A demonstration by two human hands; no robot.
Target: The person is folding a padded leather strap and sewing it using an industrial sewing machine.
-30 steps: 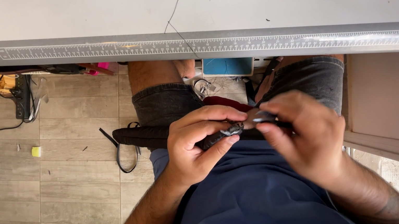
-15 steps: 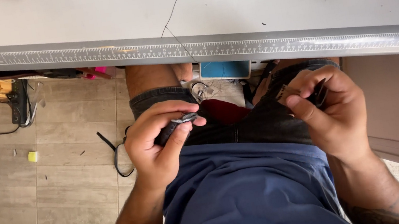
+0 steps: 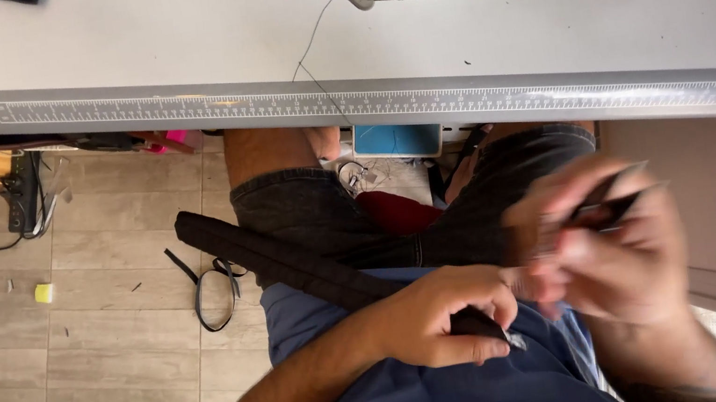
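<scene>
The left hand (image 3: 446, 315) is clenched around a black strap (image 3: 292, 263), thumb and fingers pinching it near a small metal end piece at the fingertips. From that grip the strap runs up and away to the left, across the lap and over the thigh. Just right of the grip, the right hand (image 3: 616, 252) is blurred; it seems to pinch a thin dark piece (image 3: 609, 206) between thumb and fingers. Beyond both hands lies the grey table (image 3: 167, 59).
</scene>
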